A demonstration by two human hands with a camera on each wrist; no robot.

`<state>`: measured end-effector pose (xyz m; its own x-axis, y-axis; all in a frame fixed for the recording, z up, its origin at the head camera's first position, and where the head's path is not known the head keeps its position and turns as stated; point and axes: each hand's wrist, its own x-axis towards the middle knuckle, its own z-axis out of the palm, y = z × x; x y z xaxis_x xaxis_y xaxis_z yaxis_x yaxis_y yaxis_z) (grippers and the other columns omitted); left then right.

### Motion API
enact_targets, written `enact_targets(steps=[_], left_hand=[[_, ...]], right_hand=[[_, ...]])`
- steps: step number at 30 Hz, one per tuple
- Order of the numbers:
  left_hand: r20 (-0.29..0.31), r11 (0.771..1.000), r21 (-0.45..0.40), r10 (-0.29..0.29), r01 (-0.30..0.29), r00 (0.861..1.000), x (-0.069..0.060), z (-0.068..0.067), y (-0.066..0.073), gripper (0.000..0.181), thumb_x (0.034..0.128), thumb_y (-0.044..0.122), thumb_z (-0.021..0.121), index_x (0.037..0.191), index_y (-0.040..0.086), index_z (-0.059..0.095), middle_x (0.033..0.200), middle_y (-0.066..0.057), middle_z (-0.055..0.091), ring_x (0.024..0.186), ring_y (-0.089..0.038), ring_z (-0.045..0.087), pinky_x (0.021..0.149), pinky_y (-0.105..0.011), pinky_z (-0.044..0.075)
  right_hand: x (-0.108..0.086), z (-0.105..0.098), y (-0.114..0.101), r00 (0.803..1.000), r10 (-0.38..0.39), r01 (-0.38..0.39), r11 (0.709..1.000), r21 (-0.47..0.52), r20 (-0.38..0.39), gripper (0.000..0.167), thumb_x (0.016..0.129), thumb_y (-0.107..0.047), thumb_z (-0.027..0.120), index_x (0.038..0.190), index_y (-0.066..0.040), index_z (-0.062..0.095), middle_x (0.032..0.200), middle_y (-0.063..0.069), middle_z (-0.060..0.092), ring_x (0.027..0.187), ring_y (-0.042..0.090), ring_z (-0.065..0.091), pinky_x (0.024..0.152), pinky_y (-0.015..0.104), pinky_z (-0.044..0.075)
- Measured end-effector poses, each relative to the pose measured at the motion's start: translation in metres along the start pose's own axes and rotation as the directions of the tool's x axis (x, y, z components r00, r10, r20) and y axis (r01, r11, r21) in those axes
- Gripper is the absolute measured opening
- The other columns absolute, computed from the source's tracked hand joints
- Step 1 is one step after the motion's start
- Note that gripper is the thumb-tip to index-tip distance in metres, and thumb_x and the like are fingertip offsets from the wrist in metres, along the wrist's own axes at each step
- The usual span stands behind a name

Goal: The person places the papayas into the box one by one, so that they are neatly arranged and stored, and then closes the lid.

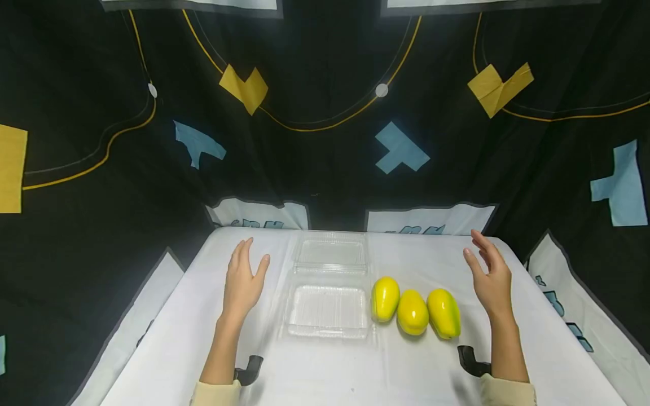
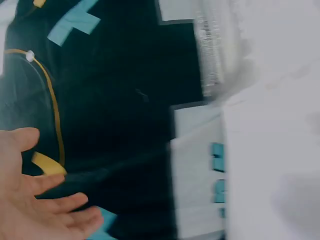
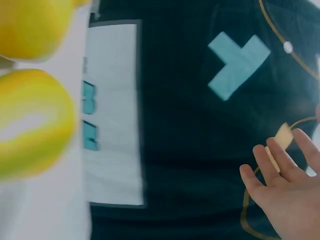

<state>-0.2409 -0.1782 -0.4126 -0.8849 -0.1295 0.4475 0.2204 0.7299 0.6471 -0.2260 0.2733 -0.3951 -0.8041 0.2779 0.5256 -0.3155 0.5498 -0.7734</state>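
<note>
Three yellow mangoes lie in a row right of centre on the white table: a left mango (image 1: 385, 299), a middle mango (image 1: 412, 312) and a right mango (image 1: 444, 313) with a greenish side. Beside them, to the left, a clear plastic clamshell box (image 1: 329, 307) lies opened out, its lid half (image 1: 331, 252) toward the back. My left hand (image 1: 244, 282) is raised left of the box, fingers loosely extended, touching nothing. On the other side my right hand (image 1: 491, 276) hovers right of the mangoes, holding nothing. Both hands also show in their wrist views, palms bare.
A white cloth covers the table (image 1: 315, 372). Black curtain (image 1: 315, 169) with yellow and blue patches hangs behind and at the sides. A black curved wrist mount (image 1: 249, 370) sits at the left wrist, another mount (image 1: 473, 362) at the right.
</note>
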Motion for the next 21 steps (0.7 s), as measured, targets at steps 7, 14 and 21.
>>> enact_targets(steps=[7, 14, 21], left_hand=[[0.005, 0.977, -0.201, -0.066, 0.066, 0.998, -0.026, 0.033, -0.024, 0.056, 0.0976, 0.036, 0.041, 0.142, 0.004, 0.03, 0.143, -0.022, 0.031, 0.13, -0.04, 0.03, 0.102, -0.058, 0.028], [0.122, 0.927, -0.357, -0.072, 0.111, 0.99, -0.042, 0.065, -0.043, 0.051, 0.0988, 0.033, 0.04, 0.142, 0.008, 0.032, 0.145, -0.019, 0.03, 0.129, -0.039, 0.03, 0.103, -0.054, 0.03], [0.27, 0.871, -0.463, -0.041, 0.166, 0.962, -0.051, 0.07, -0.048, 0.048, 0.0997, 0.024, 0.04, 0.143, 0.007, 0.031, 0.147, -0.02, 0.023, 0.132, -0.043, 0.023, 0.103, -0.06, 0.024]], right_hand=[[-0.024, 0.012, 0.067, 0.999, 0.027, -0.015, 0.935, 0.355, -0.029, 0.043, 0.095, -0.026, 0.052, 0.137, -0.018, 0.046, 0.136, 0.003, 0.048, 0.121, 0.009, 0.046, 0.1, 0.016, 0.034], [-0.043, 0.016, 0.076, 0.98, 0.2, -0.181, 0.827, 0.532, 0.021, 0.04, 0.098, -0.016, 0.045, 0.137, -0.006, 0.044, 0.136, 0.006, 0.048, 0.12, 0.014, 0.046, 0.094, 0.014, 0.04], [-0.058, 0.021, 0.102, 0.965, 0.218, -0.26, 0.738, 0.623, 0.145, 0.042, 0.1, -0.013, 0.038, 0.139, 0.004, 0.035, 0.134, -0.005, 0.05, 0.121, 0.008, 0.044, 0.098, 0.02, 0.037]])
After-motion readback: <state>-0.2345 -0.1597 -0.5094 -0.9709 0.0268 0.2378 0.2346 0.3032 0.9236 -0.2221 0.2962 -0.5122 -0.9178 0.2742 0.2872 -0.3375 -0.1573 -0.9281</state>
